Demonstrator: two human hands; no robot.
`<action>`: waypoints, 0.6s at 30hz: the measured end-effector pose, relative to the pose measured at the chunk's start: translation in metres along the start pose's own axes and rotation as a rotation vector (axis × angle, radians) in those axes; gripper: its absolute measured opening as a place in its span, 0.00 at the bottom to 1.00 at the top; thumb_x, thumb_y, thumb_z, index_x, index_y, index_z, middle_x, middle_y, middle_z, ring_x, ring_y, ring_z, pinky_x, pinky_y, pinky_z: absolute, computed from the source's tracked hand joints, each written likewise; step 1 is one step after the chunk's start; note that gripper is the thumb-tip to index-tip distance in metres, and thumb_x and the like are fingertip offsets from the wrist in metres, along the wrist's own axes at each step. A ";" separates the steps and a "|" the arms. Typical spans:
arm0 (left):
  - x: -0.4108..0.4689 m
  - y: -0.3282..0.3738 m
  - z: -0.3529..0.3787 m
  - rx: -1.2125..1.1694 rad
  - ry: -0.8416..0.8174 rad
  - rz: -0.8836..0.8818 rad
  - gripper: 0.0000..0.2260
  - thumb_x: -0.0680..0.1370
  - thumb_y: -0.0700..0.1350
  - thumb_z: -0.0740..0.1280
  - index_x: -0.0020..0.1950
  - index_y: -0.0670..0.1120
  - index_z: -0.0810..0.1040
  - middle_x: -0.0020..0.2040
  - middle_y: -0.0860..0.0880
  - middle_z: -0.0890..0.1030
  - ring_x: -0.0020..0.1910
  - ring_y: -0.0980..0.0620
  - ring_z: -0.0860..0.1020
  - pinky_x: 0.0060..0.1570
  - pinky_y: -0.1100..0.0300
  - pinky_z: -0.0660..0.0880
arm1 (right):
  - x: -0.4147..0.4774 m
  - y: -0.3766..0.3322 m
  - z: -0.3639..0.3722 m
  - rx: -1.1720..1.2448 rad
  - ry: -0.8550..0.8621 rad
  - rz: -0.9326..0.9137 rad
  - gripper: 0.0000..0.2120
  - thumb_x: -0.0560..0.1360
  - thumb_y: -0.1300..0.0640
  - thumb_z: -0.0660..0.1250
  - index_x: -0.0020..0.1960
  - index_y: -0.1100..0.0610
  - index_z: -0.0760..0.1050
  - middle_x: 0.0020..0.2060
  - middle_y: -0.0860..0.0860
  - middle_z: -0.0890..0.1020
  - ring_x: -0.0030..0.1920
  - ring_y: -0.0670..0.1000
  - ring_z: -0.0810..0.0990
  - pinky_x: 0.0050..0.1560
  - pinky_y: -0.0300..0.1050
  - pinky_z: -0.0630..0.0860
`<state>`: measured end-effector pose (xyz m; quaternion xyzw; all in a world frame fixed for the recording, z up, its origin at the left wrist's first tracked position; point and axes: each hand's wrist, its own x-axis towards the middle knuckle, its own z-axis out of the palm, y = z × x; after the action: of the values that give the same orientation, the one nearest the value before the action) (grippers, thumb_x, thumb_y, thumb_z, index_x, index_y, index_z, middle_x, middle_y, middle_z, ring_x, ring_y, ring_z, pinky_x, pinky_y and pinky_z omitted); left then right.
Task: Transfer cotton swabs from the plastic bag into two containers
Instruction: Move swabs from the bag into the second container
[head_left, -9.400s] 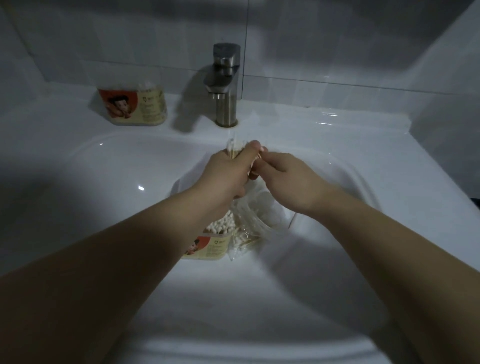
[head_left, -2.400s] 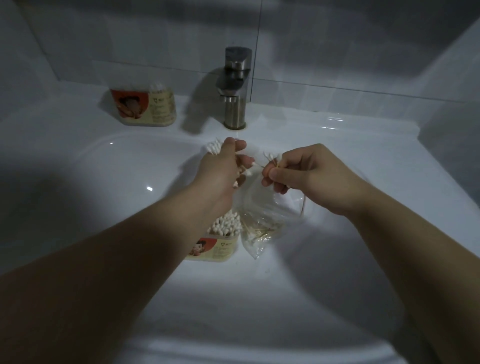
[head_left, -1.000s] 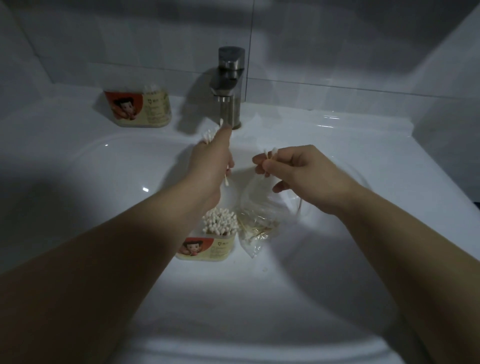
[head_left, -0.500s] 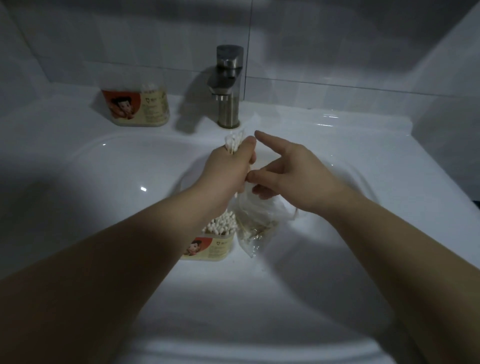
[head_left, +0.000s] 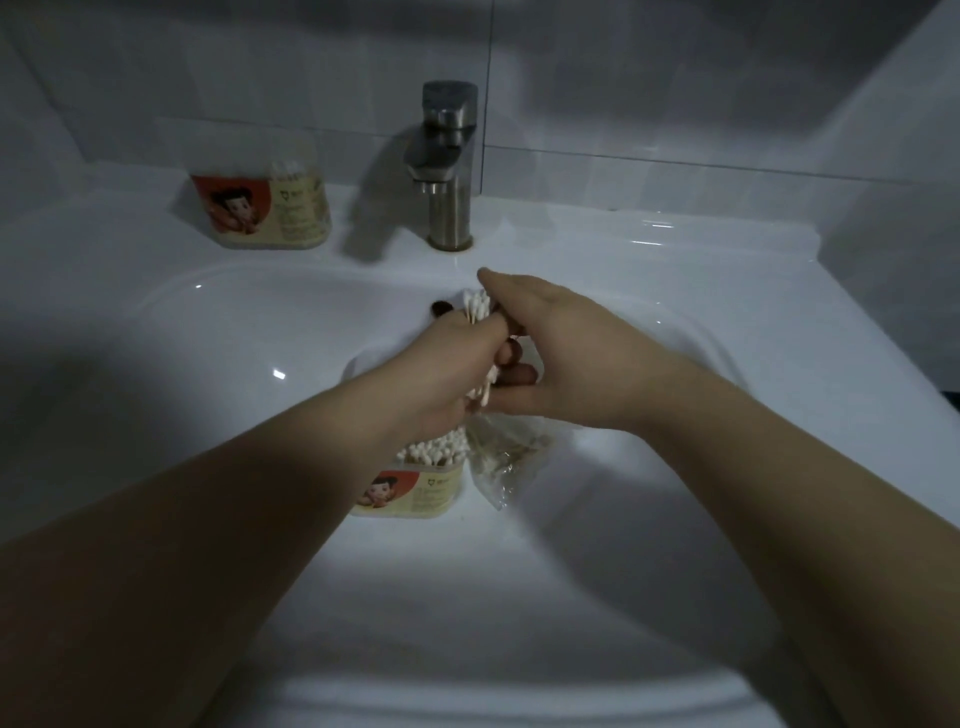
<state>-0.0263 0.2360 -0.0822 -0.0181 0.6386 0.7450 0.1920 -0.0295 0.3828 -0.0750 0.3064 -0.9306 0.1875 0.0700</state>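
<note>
In the white sink basin (head_left: 218, 332), just beneath both forearms, we see the near container (head_left: 410, 493) standing upright, with cotton swabs (head_left: 436, 449) packed into it white tips up. Just to its right lies the clear plastic bag (head_left: 506, 460), crumpled, with a few swabs left inside. Its upper part disappears under the hands.

Above these, the left grip (head_left: 452, 364), a bare hand, is clenched round a bundle of swabs (head_left: 477, 307). The upper tips fan out past the knuckles and the lower ends poke out below the palm. The right grip (head_left: 566, 358) lies against that bundle from the right. Its forefinger stretches straight along the upper tips and its thumb reaches under the lower ends. Its other fingers are curled in shadow behind the bundle, so we cannot tell whether it grasps the swabs, pinches the bag's mouth or only steadies things.

On the worktop (head_left: 675, 244) behind the basin, left of the steel faucet (head_left: 447, 171), stands the far container (head_left: 262, 208). It bears the same red cartoon label, and we can make out a few swab tips near its top. A small dark opening (head_left: 441, 308) shows in the basin wall just left of the bundle.
</note>
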 end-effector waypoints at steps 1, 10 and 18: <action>0.000 0.000 0.000 -0.007 0.007 -0.005 0.11 0.85 0.46 0.62 0.43 0.47 0.73 0.27 0.51 0.71 0.24 0.55 0.76 0.28 0.61 0.75 | 0.000 -0.001 -0.001 -0.041 -0.012 -0.006 0.55 0.65 0.36 0.76 0.81 0.60 0.57 0.73 0.54 0.70 0.70 0.54 0.71 0.70 0.43 0.69; 0.000 0.000 0.000 0.006 0.028 -0.020 0.08 0.85 0.41 0.61 0.47 0.44 0.76 0.37 0.46 0.77 0.33 0.54 0.79 0.32 0.62 0.75 | 0.004 -0.007 0.002 -0.032 0.035 0.027 0.42 0.67 0.38 0.75 0.74 0.58 0.69 0.57 0.52 0.80 0.58 0.54 0.78 0.60 0.48 0.75; -0.001 0.002 0.002 -0.040 0.027 -0.022 0.09 0.85 0.39 0.60 0.47 0.42 0.77 0.38 0.45 0.81 0.38 0.50 0.82 0.34 0.60 0.78 | 0.003 -0.008 0.008 0.044 0.003 0.058 0.54 0.64 0.32 0.74 0.80 0.58 0.61 0.64 0.52 0.76 0.62 0.50 0.75 0.63 0.40 0.71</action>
<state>-0.0251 0.2375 -0.0796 -0.0392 0.6258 0.7552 0.1913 -0.0276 0.3726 -0.0789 0.2806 -0.9346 0.2105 0.0593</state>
